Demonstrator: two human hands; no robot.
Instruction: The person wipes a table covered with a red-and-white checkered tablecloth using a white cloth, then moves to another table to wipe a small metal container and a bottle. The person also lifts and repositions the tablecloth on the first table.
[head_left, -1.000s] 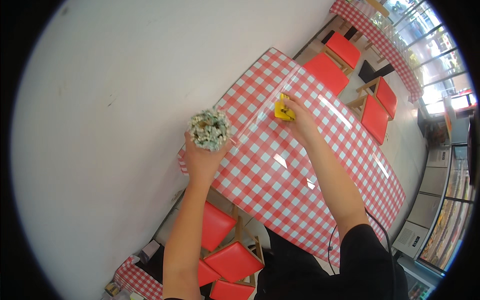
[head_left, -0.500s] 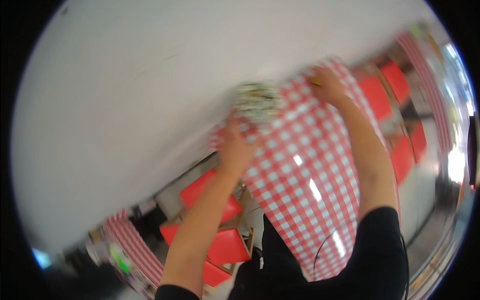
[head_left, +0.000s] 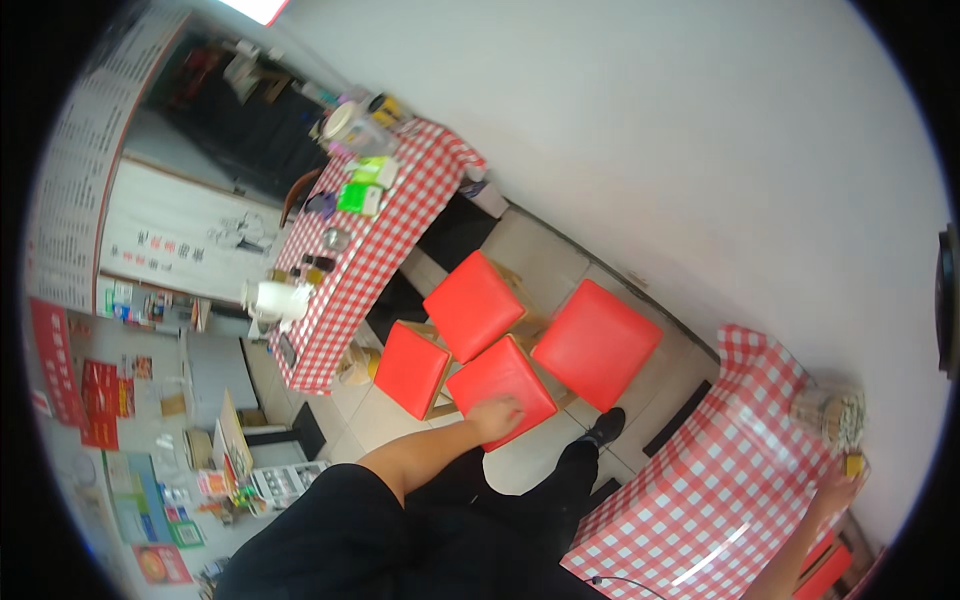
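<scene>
- Four red stools (head_left: 500, 345) are standing clustered; the left hand (head_left: 497, 414) is resting flat and open on the nearest stool (head_left: 500, 387), gripping nothing.
- Right hand (head_left: 838, 492) is reaching a yellow block (head_left: 853, 465) on the checked surface (head_left: 700, 500) well apart from the stools; its grip cannot be told.
- Pressing down evenly should keep that stool steady.

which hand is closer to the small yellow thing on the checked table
Right. The right hand is at the table's far corner just below the yellow thing, about touching it. The left hand rests on a red stool, well off to the left.
</scene>
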